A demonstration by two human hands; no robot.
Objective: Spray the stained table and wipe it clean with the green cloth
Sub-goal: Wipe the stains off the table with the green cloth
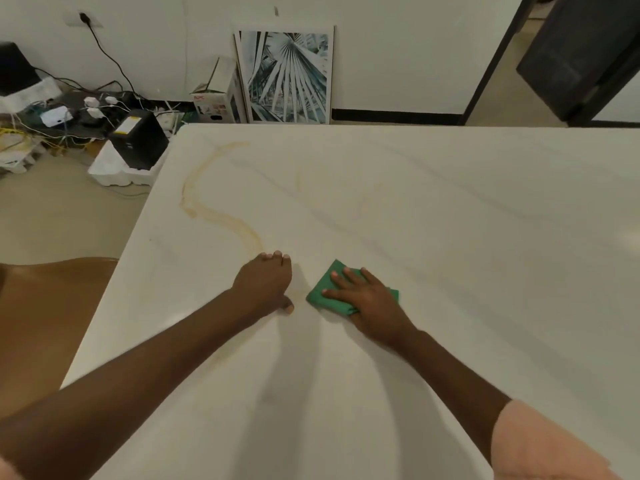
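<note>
Green cloth [341, 299] there on the white table [450, 237], which carries faint grey veins and a curling yellow-brown stain [211, 213]. Behind, a white-framed picture [285, 74] of pale blue-grey palm fronds, a black box [138, 140], and a pink sleeve [540, 448].

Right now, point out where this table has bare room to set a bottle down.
The widest bare patch of the table lies right of the green cloth, out to the far edge. Another lies near, between the forearms. It is crowded around both hands, and the brown stain covers the far left.
</note>
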